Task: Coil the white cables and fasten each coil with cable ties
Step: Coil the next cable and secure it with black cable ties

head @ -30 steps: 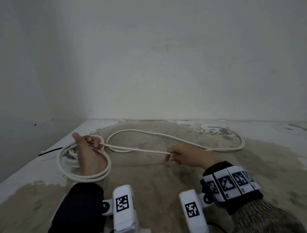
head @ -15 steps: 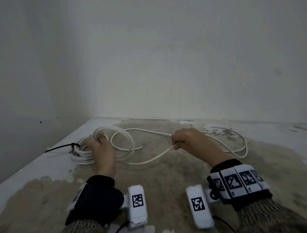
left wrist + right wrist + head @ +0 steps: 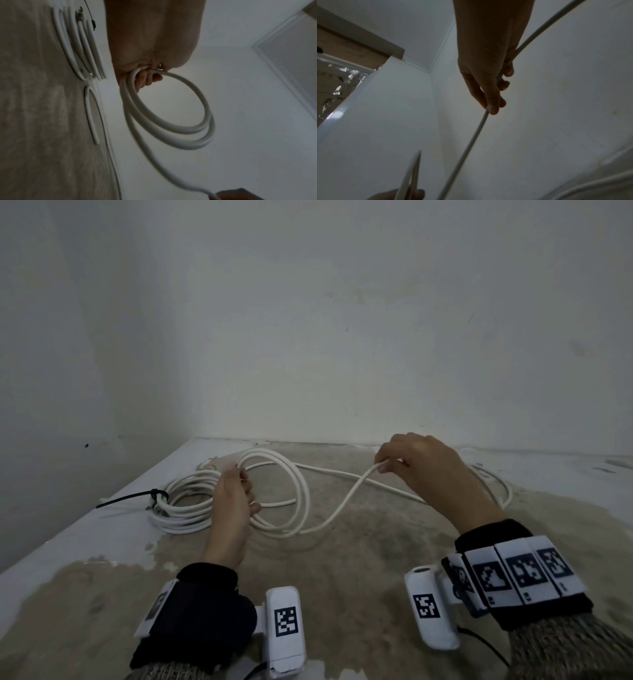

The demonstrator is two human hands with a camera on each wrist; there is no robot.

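My left hand (image 3: pixel 236 491) grips a few loops of the white cable (image 3: pixel 301 491), raised above the floor; in the left wrist view the loops (image 3: pixel 188 129) hang from the curled fingers (image 3: pixel 147 79). My right hand (image 3: pixel 404 463) pinches the same cable's loose run (image 3: pixel 346 501) and holds it up, thumb and fingers (image 3: pixel 493 108) closed on it. The rest of that cable trails on the floor behind the right hand (image 3: pixel 507 491). A second white coil (image 3: pixel 185 508), bound by a black cable tie (image 3: pixel 137 496), lies flat to the left.
The floor (image 3: pixel 342 594) is patchy brown and white. White walls (image 3: pixel 308 337) meet in a corner just beyond the cables. The tied coil lies close to the left wall.
Both hands have risen. The left hand lifted its loops off the floor, and the right hand carried the loose run up and to the right. The tied coil came into view.
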